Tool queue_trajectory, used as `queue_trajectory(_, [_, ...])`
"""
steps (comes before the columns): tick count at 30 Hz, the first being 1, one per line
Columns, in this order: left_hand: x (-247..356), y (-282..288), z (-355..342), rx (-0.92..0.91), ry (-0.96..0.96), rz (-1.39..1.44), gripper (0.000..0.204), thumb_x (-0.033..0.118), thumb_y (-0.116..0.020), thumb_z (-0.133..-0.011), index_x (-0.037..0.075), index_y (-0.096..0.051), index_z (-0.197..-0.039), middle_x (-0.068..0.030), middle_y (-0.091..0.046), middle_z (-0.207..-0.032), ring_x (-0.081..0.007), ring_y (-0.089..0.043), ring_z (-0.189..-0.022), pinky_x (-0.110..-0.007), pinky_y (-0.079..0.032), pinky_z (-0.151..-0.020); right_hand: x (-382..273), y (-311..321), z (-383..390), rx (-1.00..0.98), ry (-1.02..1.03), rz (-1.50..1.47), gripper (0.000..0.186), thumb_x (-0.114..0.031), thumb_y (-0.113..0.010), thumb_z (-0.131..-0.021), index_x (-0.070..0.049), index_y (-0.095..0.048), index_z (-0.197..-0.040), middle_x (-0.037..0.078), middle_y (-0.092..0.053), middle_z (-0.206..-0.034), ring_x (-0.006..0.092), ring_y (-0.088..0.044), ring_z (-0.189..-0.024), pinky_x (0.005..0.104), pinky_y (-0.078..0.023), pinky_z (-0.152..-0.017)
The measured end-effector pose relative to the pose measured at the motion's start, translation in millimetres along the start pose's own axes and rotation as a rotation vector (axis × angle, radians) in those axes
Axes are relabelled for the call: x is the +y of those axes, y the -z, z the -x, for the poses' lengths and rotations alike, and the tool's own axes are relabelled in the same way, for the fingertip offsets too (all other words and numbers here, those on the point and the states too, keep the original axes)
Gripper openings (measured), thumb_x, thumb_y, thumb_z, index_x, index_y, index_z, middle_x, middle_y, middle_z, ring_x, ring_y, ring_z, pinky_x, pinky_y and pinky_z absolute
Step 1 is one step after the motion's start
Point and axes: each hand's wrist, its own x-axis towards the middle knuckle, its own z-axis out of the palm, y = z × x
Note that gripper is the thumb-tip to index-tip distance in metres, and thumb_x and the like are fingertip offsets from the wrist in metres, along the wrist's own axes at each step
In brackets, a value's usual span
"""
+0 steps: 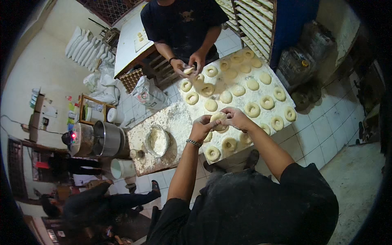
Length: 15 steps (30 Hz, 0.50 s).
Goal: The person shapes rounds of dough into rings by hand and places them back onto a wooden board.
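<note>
My left grip (203, 126) and right grip (235, 118) both pinch one dough piece (218, 117) above the floured surface (179, 117). Many dough rings (252, 109) already lie hollowed; several plain rounds (238, 90) seemingly remain to shape.

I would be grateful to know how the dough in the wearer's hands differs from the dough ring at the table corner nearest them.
The held dough is gripped by the left hand and right hand; the corner ring lies untouched on the floured table. Fingers partly cover the held dough, while the corner ring shows its whole outline. Both are pale.
</note>
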Motion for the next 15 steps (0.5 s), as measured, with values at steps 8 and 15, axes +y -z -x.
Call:
queue_trajectory(8, [-27.6,13.7,11.1,0.178,-0.142,-0.553,0.032,0.008,-0.072,-0.079,-0.007,-0.064,-0.107,-0.0135,-0.072,-0.092,-0.0166,-0.069,-0.077,-0.03,-0.056,-0.073,18.8,-23.7,2.6,-0.046,-0.146,0.471,0.046,-0.016,-0.079,-0.079,0.001,-0.061,-0.117,0.009,-0.069,-0.099,0.0132,-0.063,-0.086,0.03,-0.052,-0.076])
queue_trajectory(15, [-65.7,37.5,27.8,0.122,-0.224,-0.742,0.032,0.03,-0.067,-0.084,-0.001,-0.068,-0.093,-0.0159,-0.069,-0.078,-0.0197,-0.067,-0.075,-0.04,-0.051,-0.066,29.7,-72.1,9.6,0.304,0.114,0.747,0.035,-0.026,-0.073,-0.073,-0.003,-0.068,-0.099,0.013,-0.07,-0.095,0.025,-0.065,-0.087,0.0383,-0.052,-0.079])
